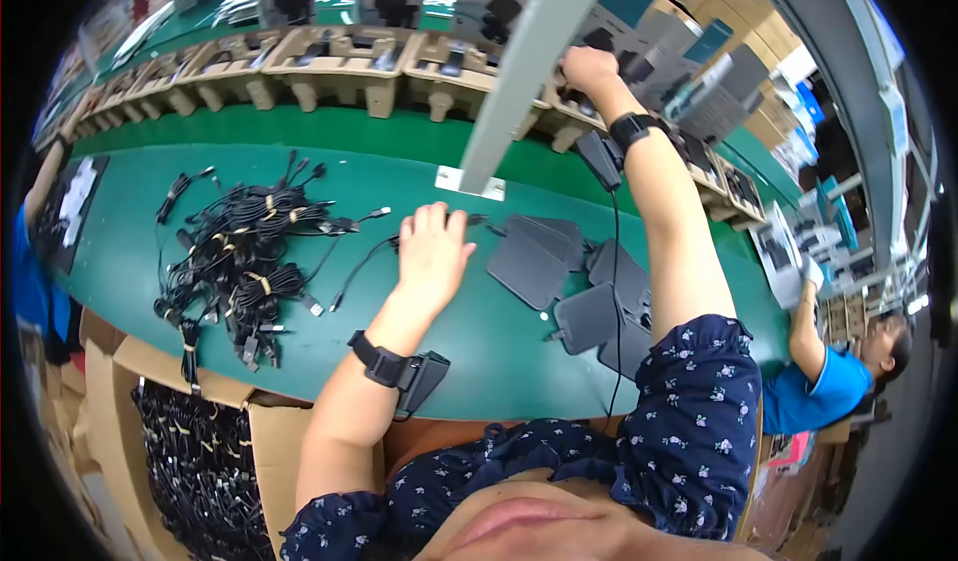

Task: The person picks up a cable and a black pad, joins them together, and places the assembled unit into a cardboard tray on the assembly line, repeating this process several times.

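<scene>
My left hand (432, 254) lies over the green table with its fingers stretched out. A loose black cable (364, 262) runs to it, and a connector shows just past the fingertips. To its left lies a heap of black cables (244, 252), many tied in bundles. Several flat dark grey pads (532, 267) lie to its right, some overlapping. My right hand (591, 68) reaches far forward over the row of moulded pulp trays (344, 57). Its fingers are curled closed at a tray near the upright post; whatever they hold is hidden.
A white metal post (519, 82) rises from the table between my arms. Printed boxes (489, 0) stand behind the trays. An open carton (190, 461) full of cables sits at the lower left. Co-workers in blue (823, 391) are at both sides.
</scene>
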`<state>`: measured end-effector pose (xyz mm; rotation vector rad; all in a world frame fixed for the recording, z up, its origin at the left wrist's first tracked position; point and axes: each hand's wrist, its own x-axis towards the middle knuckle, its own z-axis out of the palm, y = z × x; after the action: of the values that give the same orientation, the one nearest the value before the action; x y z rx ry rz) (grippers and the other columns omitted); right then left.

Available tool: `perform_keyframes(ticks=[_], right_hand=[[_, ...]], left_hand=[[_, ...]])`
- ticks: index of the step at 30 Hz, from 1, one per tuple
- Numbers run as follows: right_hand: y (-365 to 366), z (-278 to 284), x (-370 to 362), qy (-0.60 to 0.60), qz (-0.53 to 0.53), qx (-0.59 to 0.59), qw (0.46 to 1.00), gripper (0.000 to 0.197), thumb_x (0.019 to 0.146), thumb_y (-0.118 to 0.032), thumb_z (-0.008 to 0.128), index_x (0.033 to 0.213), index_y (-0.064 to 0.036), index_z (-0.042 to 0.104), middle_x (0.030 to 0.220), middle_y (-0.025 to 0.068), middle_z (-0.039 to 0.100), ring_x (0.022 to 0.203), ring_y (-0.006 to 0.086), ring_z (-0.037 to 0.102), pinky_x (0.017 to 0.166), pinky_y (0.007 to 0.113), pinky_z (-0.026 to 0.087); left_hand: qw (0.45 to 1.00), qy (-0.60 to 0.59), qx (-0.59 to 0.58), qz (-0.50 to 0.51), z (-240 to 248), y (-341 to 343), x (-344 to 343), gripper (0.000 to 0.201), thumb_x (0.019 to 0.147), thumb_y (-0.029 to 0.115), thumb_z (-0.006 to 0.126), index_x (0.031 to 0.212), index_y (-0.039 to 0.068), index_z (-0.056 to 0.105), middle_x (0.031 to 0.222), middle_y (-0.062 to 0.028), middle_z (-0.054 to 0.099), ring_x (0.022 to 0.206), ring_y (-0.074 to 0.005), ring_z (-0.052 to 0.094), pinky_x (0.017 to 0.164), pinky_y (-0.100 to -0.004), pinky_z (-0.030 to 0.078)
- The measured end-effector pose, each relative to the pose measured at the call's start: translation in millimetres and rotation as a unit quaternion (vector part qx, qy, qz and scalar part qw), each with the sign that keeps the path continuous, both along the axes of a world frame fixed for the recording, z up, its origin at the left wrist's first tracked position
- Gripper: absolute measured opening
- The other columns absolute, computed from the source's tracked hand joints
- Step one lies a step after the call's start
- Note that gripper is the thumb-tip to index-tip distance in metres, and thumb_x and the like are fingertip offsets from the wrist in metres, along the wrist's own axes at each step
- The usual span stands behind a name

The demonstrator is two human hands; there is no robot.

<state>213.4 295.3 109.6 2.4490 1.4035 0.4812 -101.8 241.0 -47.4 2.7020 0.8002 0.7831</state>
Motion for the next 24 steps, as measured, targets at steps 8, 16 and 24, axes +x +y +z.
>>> perform_keyframes(ticks=[8, 16, 24], right_hand=[[17, -71, 40, 0.189, -0.091, 0.283, 0.936, 0.037, 0.091, -0.031, 0.04, 0.109, 0.0012, 0.04, 0.105, 0.0267, 0.059, 0.099, 0.0385, 0.058, 0.086, 0.046, 0.044], [-7, -58, 27, -0.022, -0.094, 0.169, 0.981, 0.035, 0.087, -0.037, 0.049, 0.097, -0.0051, 0.06, 0.099, 0.0184, 0.063, 0.095, 0.0379, 0.06, 0.08, 0.044, 0.048], [-1, -44, 51, 0.067, -0.093, 0.056, 0.992, 0.029, 0.083, -0.019, 0.048, 0.103, -0.0072, 0.065, 0.108, 0.0164, 0.061, 0.102, 0.0307, 0.059, 0.083, 0.041, 0.048]], left_hand=[[1.0, -0.005, -0.012, 0.002, -2, -2, 4, 0.04, 0.071, 0.02, 0.069, 0.104, 0.003, 0.053, 0.106, -0.0164, 0.049, 0.106, -0.0306, 0.045, 0.093, -0.0435, 0.036], [1.0, 0.004, -0.008, 0.007, 1, 2, 2, 0.04, 0.07, 0.018, 0.069, 0.104, 0.004, 0.052, 0.108, -0.0158, 0.049, 0.106, -0.0301, 0.045, 0.091, -0.0414, 0.038], [1.0, 0.008, 0.026, -0.003, 3, 3, 3, 0.042, 0.07, 0.018, 0.07, 0.106, 0.004, 0.052, 0.11, -0.0151, 0.049, 0.105, -0.029, 0.046, 0.09, -0.0403, 0.038]])
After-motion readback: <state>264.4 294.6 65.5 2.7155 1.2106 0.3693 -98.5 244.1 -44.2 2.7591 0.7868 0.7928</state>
